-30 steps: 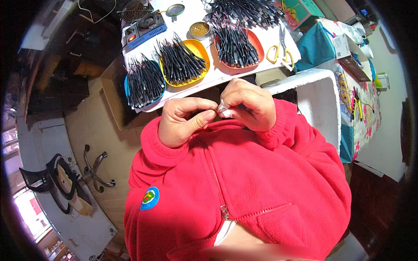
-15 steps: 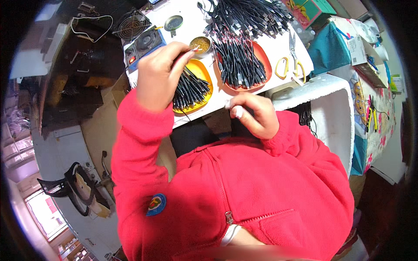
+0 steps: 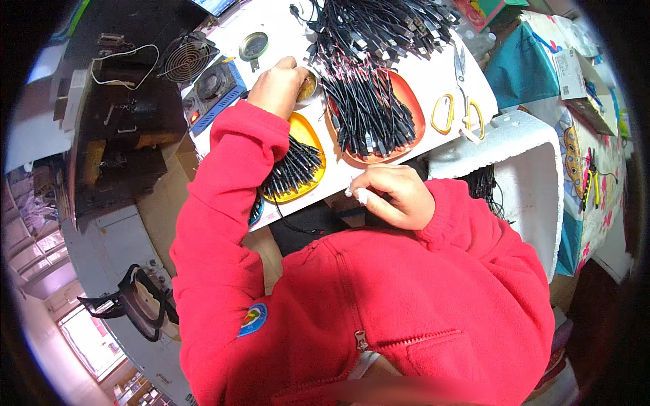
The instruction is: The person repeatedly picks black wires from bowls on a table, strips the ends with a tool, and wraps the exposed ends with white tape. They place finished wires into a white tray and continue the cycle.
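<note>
Head view looks straight down over a red zip-up jacket [image 3: 379,304] that fills the lower half of the frame, both sleeves reaching up to a white bench [image 3: 433,74]. To the right of the bench stands a white foam box [image 3: 535,169]. On the bench, a big loose heap of black cables with small connectors [image 3: 379,27] spreads across the top, spilling down onto an orange tray [image 3: 416,111] packed with more of them. Left of it sits a yellow tray [image 3: 308,135] holding a bundle of short black cable pieces [image 3: 291,169], partly covered by the left sleeve. A blue box-shaped device [image 3: 217,91] sits at the bench's left end, with a small round fan [image 3: 186,59] beyond it. Yellow-handled scissors [image 3: 457,101] lie right of the orange tray.

The left hand [image 3: 277,86] is stretched out, fingers curled down onto a small round brass-coloured tin [image 3: 308,86] between the two trays; whether it pinches anything there is hidden. The right hand [image 3: 393,196] rests close to the chest at the bench's near edge, closed around a small white piece [image 3: 362,196] that pokes from its fingertips.
</note>
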The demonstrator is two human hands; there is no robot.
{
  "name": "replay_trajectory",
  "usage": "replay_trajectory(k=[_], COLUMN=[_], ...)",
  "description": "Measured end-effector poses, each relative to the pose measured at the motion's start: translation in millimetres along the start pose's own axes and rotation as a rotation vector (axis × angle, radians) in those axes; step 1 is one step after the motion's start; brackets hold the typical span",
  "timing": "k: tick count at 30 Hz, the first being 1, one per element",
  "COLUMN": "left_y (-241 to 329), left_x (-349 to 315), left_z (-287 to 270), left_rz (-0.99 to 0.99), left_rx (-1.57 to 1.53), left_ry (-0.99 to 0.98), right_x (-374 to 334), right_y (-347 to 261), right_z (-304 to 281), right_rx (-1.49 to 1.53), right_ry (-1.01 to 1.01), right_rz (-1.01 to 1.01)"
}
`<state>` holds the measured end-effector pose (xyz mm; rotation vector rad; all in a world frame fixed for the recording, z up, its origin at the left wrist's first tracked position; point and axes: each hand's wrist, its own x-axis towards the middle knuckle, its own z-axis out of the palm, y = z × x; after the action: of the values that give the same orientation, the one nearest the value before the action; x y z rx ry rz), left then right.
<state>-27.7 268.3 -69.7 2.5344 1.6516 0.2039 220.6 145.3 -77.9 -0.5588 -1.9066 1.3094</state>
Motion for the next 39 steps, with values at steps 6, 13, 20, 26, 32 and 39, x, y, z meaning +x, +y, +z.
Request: replay_trajectory(k=[6,13,20,26,32,39], left_y=[5.0,1.1,-12.8,-64.3,-117.6,-147.3], left_x=[5.5,-5.6,-54.5,-91.0,-89.3,-59.0], left_z=[4.0,-12.0,-63.3,-86.8,-73.3,-58.1], left_rz=[-0.024,0.003,0.032,-0.233,-0.322,-0.297], left_rx=[0.109,0.036,-0.126,-0.056,-0.074,0.054], left_ry=[-0.053,0.062,0.276,0.392,0.402,0.249], right_x=[3.5,-0.6,-3.5,-2.0,3.4,8.9], right_y=[1.1,0.0,-7.3,-15.4,-15.6,-15.2], right_z=[-0.1,0.2,6.3,10.8,16.7,13.1], right_rx=[0.018,-0.015,-0.057,-0.049,-0.054,-0.065], right_ry=[0.02,0.034,0.06,-0.018,-0.041,-0.06], right_rz=[-0.007,0.011,0.035,0.086,0.086,0.146])
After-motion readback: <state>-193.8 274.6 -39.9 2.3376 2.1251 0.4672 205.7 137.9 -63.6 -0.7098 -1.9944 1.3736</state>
